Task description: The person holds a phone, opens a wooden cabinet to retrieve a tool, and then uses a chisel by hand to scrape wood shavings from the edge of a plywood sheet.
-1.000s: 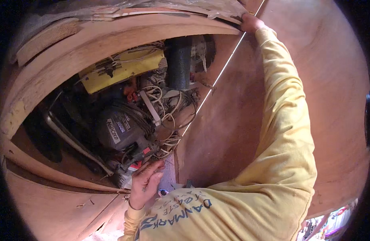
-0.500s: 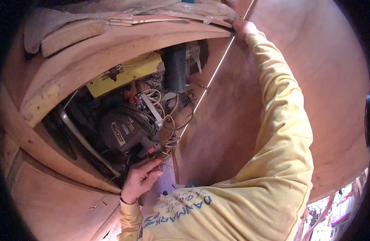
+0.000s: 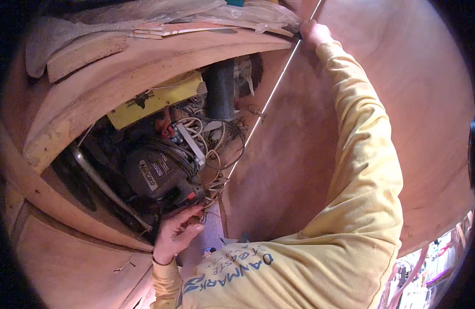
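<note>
My left hand is low in the recess, its thumb apart from its outstretched fingers. The fingertips lie beside a bundle of pale cable ends and below a dark power tool with a red switch. Whether they touch the cables I cannot tell. Up at the far right my right hand closes over a thin white cable, against the end of the wooden ledge. This cable runs straight and slanting down the reddish panel to the bundle. Most of the right fingers are hidden.
A curved wooden beam frames the recess, with plastic sheeting and wood strips on top. Inside are a yellow piece, a dark cylinder, a grey bar and a metal tube.
The whole view has shifted slightly. My left hand stays by the cable bundle with its fingers a little changed. My right hand keeps its place on the white cable.
</note>
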The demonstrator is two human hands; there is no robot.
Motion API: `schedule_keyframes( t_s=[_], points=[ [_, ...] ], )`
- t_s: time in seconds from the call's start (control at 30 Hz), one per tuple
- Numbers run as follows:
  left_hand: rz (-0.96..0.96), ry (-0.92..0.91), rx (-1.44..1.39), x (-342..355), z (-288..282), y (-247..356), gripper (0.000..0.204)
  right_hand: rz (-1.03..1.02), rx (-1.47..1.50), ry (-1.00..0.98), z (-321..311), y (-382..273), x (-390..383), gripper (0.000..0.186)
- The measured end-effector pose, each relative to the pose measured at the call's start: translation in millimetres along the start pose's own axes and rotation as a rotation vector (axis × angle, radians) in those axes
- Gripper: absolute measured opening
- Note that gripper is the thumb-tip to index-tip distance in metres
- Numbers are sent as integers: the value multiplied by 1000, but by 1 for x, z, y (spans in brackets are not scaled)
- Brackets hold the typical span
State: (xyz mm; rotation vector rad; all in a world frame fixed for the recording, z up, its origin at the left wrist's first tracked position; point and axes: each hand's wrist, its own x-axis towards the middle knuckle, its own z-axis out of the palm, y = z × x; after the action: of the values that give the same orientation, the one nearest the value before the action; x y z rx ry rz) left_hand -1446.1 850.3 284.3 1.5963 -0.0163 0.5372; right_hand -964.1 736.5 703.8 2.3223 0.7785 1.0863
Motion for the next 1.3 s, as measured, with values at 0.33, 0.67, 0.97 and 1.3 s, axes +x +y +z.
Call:
schedule_keyframes(
  t_s=[0.33,0.67,0.97,1.3],
  points=[
    [-21,37,-79,-3,3,-10,41,152,20,59,3,20,0,32],
    [64,-50,-16,-7,-2,-19,43,43,-109,-142,-81,18,-84,26],
    [294,-111,187,2,21,19,40,60,-65,-88,-144,15,-216,48],
    [913,442,574,12,103,71,66,-100,632,494,-182,-146,-418,24]
  ],
)
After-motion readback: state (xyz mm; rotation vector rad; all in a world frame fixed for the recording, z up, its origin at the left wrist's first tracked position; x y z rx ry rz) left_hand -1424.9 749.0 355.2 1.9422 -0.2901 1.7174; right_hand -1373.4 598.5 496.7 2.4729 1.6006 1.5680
